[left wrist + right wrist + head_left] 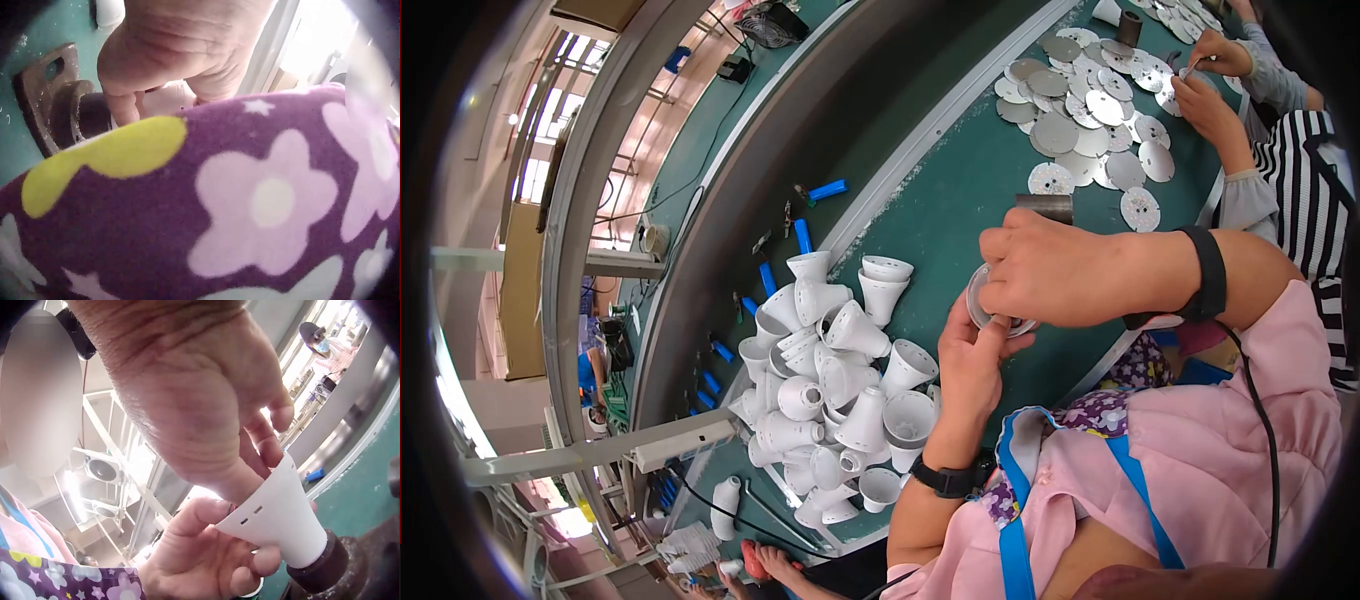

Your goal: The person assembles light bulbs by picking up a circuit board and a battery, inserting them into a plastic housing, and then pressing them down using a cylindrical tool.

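Observation:
In the head view my left hand [970, 365] holds a white cone-shaped lamp cup [278, 519] from outside, its thumb up at the rim. Over the cup's wide mouth, my right hand [1055, 265] bends down with fingers reaching inside; their tips are hidden, and I cannot tell what they pinch or press. In the right wrist view, the cup's narrow end sits at a dark round fixture [322, 569], and small slots show near its rim. The left wrist view has my left hand [181, 50] around the cup beside a brown metal bracket [53, 94], partly behind the flowered apron.
White lamp cups [840, 370] lie heaped left of my hands on the green table [940, 220]. Round silvery discs [1090, 110] are spread beyond. Blue-handled clips [803, 236] line the dark rail. Another person's hands [1215, 100] work at upper right.

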A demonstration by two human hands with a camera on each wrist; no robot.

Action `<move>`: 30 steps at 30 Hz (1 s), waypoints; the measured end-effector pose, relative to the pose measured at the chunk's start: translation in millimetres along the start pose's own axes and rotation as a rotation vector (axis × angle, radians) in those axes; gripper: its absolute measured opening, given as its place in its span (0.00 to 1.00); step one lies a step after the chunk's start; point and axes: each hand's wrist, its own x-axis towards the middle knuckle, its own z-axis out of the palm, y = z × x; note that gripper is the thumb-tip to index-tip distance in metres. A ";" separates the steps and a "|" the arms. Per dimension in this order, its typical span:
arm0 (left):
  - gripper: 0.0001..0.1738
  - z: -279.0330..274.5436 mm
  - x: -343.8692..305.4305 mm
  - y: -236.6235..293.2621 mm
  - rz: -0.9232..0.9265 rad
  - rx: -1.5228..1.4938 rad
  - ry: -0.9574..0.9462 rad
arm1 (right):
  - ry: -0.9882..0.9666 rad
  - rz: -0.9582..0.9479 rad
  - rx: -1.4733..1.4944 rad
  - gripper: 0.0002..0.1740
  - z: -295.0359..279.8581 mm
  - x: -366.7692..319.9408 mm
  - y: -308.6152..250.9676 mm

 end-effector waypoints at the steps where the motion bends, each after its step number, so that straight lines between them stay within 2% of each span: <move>1: 0.22 1.2 0.3 -0.7 0.019 -0.011 0.026 | -0.021 0.042 0.064 0.07 -0.1 -1.9 1.9; 2: 0.20 1.9 0.3 -1.3 0.038 -0.023 0.054 | -0.022 0.043 0.062 0.07 -0.3 -5.6 5.6; 4: 0.20 2.3 1.0 -3.2 0.041 -0.027 0.063 | 0.285 0.041 0.322 0.20 -1.2 -16.8 18.4; 5: 0.20 2.4 0.9 -3.9 0.040 -0.028 0.074 | 0.275 0.031 0.319 0.20 5.3 -24.5 27.4; 7: 0.20 2.4 1.7 -4.0 0.046 -0.036 0.074 | 0.535 0.399 -0.141 0.30 38.4 -40.4 47.9; 8: 0.20 2.0 1.2 -3.7 0.041 -0.031 0.063 | 0.536 0.397 -0.139 0.30 57.2 -44.7 50.7; 10: 0.20 2.3 1.8 -2.8 0.048 -0.026 0.055 | 0.304 0.546 -0.266 0.32 90.2 -49.7 55.3; 11: 0.20 2.3 0.8 -3.4 0.047 -0.022 0.052 | 0.307 0.517 -0.440 0.32 100.2 -52.1 58.2; 15: 0.20 1.4 0.9 -5.1 0.051 -0.036 0.050 | 0.358 0.429 -0.466 0.31 98.5 -51.4 65.4; 17: 0.20 0.9 0.6 -4.0 0.042 -0.050 0.043 | 0.332 0.463 -0.228 0.32 95.9 -52.5 70.7; 18: 0.20 1.1 0.4 -1.4 0.054 -0.054 0.045 | 0.334 0.452 -0.235 0.32 85.4 -49.0 63.7; 20: 0.20 2.4 -0.6 -0.5 0.039 -0.042 0.030 | 0.604 0.497 0.023 0.34 45.6 -43.3 32.8; 21: 0.20 0.7 -1.3 -3.5 0.025 -0.047 0.036 | 0.594 0.505 0.033 0.34 23.7 -42.2 17.0; 23: 0.23 -3.3 3.4 -5.0 0.000 -0.064 -0.001 | 0.678 0.236 0.118 0.33 -13.9 -37.1 -6.7; 24: 0.23 -2.8 4.3 -4.5 0.003 -0.066 -0.008 | 0.678 0.236 0.110 0.33 -11.7 -35.1 -10.9; 26: 0.23 -1.8 2.5 -5.0 0.030 -0.095 -0.023 | 0.379 0.186 0.057 0.31 -0.9 -31.8 -20.3; 28: 0.23 -1.9 1.3 -5.1 0.040 -0.091 -0.029 | 0.347 0.204 0.021 0.31 -2.9 -27.7 -23.9; 30: 0.23 -6.1 -1.4 -7.2 0.034 -0.083 -0.027 | 0.416 0.159 -0.015 0.29 -13.7 -24.6 -26.6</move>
